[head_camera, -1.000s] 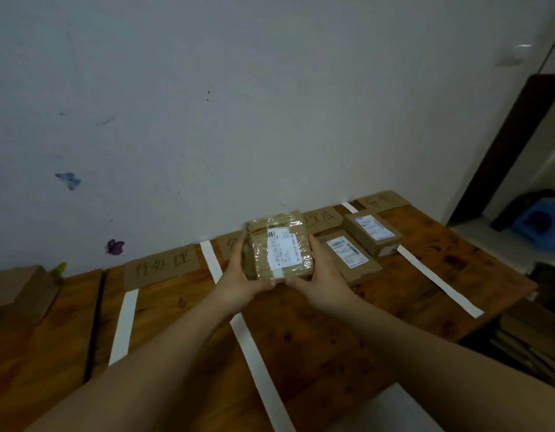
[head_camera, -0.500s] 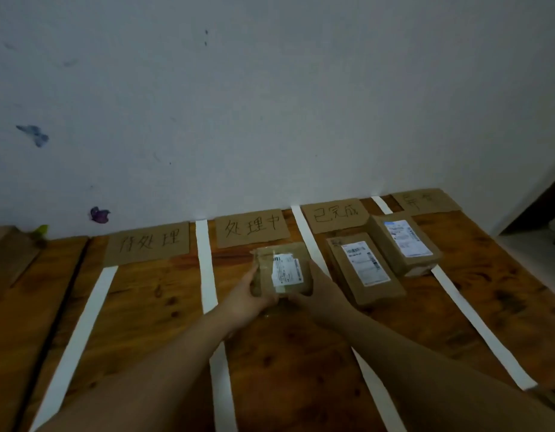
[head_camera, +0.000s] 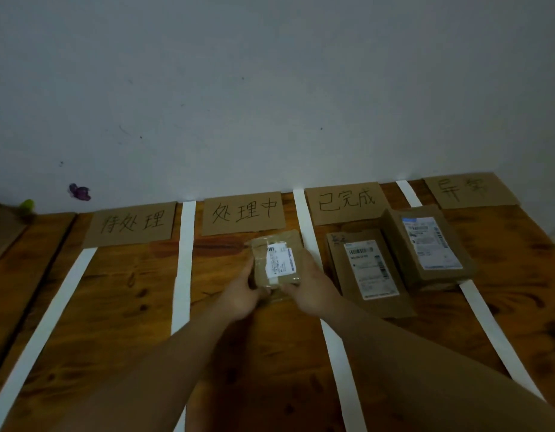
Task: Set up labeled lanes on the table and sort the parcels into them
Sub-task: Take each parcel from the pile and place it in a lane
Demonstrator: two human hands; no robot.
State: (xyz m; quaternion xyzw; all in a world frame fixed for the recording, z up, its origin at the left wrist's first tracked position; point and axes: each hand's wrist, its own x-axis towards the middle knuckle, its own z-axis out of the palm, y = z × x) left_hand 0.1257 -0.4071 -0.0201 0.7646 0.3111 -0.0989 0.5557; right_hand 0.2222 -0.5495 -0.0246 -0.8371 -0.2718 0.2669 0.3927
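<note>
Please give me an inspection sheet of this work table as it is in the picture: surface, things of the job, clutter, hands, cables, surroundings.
Surface: wooden table, split into lanes by white tape strips.
Job's things: four cardboard signs at the wall side; small parcel in the second lane, under its sign; two larger parcels in the third lane, the right one overlapping the tape.
Clutter: cardboard piece at far left.
Hands: left hand and right hand both hold the small parcel by its near end.
Cables: nothing seen.
Surroundings: pale wall with small coloured marks at left.
</note>
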